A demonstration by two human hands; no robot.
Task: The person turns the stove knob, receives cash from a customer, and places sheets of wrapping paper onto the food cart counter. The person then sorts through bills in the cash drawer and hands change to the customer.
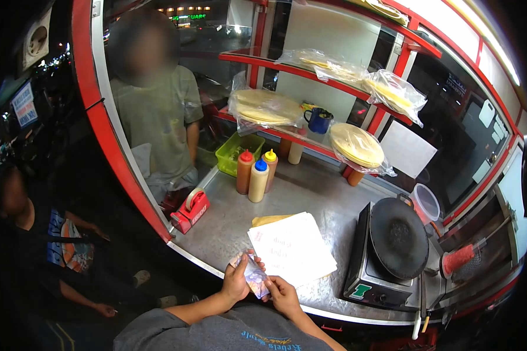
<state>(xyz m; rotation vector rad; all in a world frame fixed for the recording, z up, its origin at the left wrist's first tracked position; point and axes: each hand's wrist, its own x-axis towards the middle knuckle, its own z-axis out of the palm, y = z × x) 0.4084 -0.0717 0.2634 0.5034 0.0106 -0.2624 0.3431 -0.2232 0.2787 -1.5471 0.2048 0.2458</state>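
Note:
Near the counter's front edge, my left hand (236, 281) is closed on one side of a small, shiny, colourful packet (255, 277). My right hand (283, 295) pinches the packet's lower right side. What exactly the packet is cannot be made out. Just beyond my hands, white paper sheets (293, 248) with faint reddish writing lie on the steel counter (216, 231), over a brown sheet (267, 220). A red tape dispenser (190, 212) stands at the counter's left edge. Behind the papers are squeeze bottles with red (245, 172), blue (258, 182) and yellow (270, 167) caps.
A black pan (399, 238) sits on a stove (360, 275) at the right. Bagged flatbreads (358, 145) rest on the shelves beside a blue mug (318, 120). Behind the bottles is a green basket (231, 155). One person (158, 111) stands beyond the glass; another (70, 245) is at the left.

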